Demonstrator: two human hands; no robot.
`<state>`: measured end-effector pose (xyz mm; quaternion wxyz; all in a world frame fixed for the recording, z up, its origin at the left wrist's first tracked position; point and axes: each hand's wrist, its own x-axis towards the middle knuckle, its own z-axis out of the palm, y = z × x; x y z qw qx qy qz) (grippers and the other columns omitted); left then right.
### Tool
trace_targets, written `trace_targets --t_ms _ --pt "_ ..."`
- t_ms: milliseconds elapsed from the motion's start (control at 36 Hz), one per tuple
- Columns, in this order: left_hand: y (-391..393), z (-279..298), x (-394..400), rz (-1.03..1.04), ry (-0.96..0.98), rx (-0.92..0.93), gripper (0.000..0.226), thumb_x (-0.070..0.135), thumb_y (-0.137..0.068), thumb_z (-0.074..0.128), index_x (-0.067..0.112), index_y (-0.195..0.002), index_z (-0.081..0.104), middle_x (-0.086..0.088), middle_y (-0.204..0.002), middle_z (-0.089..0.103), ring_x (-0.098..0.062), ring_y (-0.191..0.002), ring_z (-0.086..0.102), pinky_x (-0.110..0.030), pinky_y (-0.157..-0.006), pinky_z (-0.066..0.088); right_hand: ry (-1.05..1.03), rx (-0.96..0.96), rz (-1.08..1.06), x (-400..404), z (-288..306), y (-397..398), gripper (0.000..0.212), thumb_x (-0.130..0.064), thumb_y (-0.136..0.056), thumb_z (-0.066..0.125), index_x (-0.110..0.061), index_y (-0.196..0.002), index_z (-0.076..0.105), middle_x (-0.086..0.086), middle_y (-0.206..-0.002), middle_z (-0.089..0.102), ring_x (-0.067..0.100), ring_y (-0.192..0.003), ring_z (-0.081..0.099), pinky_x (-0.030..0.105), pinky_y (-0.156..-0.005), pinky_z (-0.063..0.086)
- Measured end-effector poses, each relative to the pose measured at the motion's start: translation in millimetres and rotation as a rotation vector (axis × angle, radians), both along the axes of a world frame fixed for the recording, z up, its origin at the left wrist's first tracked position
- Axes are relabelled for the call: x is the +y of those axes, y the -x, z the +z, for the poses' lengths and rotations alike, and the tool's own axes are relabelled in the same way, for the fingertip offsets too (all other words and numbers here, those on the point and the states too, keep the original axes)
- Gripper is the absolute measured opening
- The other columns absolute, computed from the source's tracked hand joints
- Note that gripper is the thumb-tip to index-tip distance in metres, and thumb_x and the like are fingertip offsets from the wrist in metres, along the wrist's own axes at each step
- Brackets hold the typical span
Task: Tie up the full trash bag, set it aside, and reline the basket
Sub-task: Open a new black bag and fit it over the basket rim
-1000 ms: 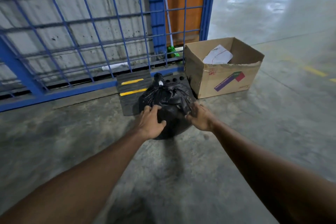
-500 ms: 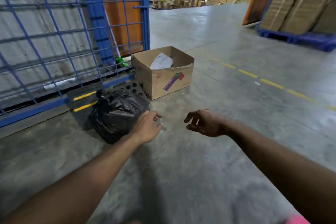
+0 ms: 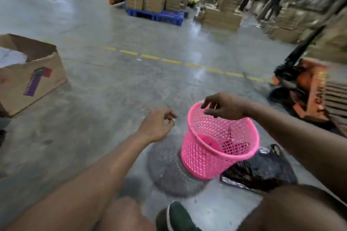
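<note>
Fingers (image 3: 206,103) of the right hand (image 3: 223,106) hang loosely spread, empty, over the pink basket (image 3: 219,144) rim at its 12 o'clock; the left hand (image 3: 156,124) curls empty at 9 o'clock. A black liner (image 3: 261,170) lies at 4 o'clock. Risk: the light, unlined basket tipping if its rim is knocked.

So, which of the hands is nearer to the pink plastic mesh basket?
The right hand. It hangs just over the far rim of the pink plastic mesh basket, fingers curled. The left hand is off to the basket's left, apart from it and holding nothing.
</note>
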<state>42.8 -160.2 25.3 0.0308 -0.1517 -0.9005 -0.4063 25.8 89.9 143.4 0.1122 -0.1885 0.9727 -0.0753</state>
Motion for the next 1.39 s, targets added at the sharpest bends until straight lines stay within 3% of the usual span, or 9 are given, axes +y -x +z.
trace_targets --t_ms 250,361,500,583,722,889,1056,1222,1389 --pt "-20 -29 153 -0.396 0.155 0.046 0.04 0.06 -0.081 0.057 0.029 -0.104 0.067 0.003 -0.1 0.066 -0.018 -0.094 0.062 -0.04 -0.087 0.052 0.168 0.149 -0.319 115 -31 -16 0.021 -0.029 -0.092 0.071 -0.015 -0.106 0.077 0.003 -0.09 0.077 0.016 -0.079 0.071 0.029 -0.071 0.053" --pt "-26 -50 200 -0.44 0.455 0.106 0.07 0.08 -0.071 0.041 0.035 -0.121 0.057 0.002 -0.111 0.064 -0.024 -0.106 0.06 -0.046 -0.093 0.049 0.334 0.264 -0.534 165 -66 -25 0.013 -0.02 -0.092 0.071 -0.011 -0.101 0.075 0.001 -0.083 0.07 0.014 -0.073 0.064 0.008 -0.058 0.043" --pt "-21 -69 233 -0.442 0.565 0.134 0.05 0.068 -0.079 0.054 0.033 -0.115 0.058 0.003 -0.111 0.067 -0.023 -0.106 0.063 -0.038 -0.086 0.048 0.497 0.256 -0.832 263 -127 -32 0.006 -0.027 -0.084 0.072 -0.026 -0.08 0.068 -0.005 -0.067 0.064 0.026 -0.072 0.067 0.042 -0.073 0.057" --pt "-15 -85 244 -0.419 0.583 0.037 0.035 0.066 -0.08 0.056 0.035 -0.096 0.06 0.007 -0.103 0.069 -0.021 -0.098 0.066 -0.036 -0.081 0.051 0.508 0.151 -0.976 317 -161 -42 0.004 -0.019 -0.087 0.072 -0.016 -0.087 0.07 0.001 -0.069 0.063 0.027 -0.074 0.063 0.04 -0.071 0.053" --pt "-14 -113 253 -0.357 0.793 0.166 0.05 0.072 -0.083 0.038 0.03 -0.096 0.064 0.001 -0.092 0.074 -0.024 -0.088 0.072 -0.034 -0.066 0.049 0.468 -0.088 -1.236 390 -238 -66 0.021 -0.018 -0.089 0.072 -0.001 -0.101 0.067 0.017 -0.09 0.062 0.023 -0.074 0.053 0.03 -0.061 0.038" --pt "-17 -114 250 -0.334 0.812 0.252 0.051 0.071 -0.083 0.034 0.033 -0.098 0.065 0.003 -0.086 0.072 -0.023 -0.084 0.072 -0.033 -0.059 0.045 0.498 -0.185 -1.673 449 -339 -77 0.1 -0.054 -0.073 0.078 -0.001 -0.146 0.035 0.028 -0.146 0.047 0.045 -0.133 0.048 0.05 -0.108 0.045" --pt "-17 -114 250 -0.293 0.828 0.198 0.037 0.068 -0.079 0.046 0.038 -0.091 0.063 0.01 -0.078 0.066 -0.017 -0.077 0.071 -0.031 -0.053 0.045 0.773 -0.419 -1.642 460 -384 -53 0.127 -0.053 -0.04 0.093 0.0 -0.143 0.04 0.021 -0.135 0.059 0.039 -0.115 0.063 0.046 -0.098 0.054" --pt "-19 -106 254 -0.293 0.829 0.18 0.035 0.072 -0.079 0.046 0.043 -0.091 0.062 0.014 -0.075 0.062 -0.011 -0.071 0.07 -0.029 -0.049 0.03 0.888 -0.718 -1.535 461 -396 -38 0.07 -0.024 -0.044 0.096 0.002 -0.105 0.072 0.021 -0.097 0.077 0.042 -0.093 0.074 0.058 -0.088 0.059" --pt "-18 -102 255 -0.287 0.828 0.149 0.032 0.07 -0.08 0.045 0.045 -0.09 0.062 0.015 -0.073 0.062 -0.008 -0.069 0.069 -0.029 -0.048 0.029 0.909 -0.418 -1.56 455 -349 -29 0.046 -0.02 -0.07 0.083 0.001 -0.108 0.069 0.018 -0.102 0.074 0.036 -0.092 0.072 0.047 -0.089 0.06"
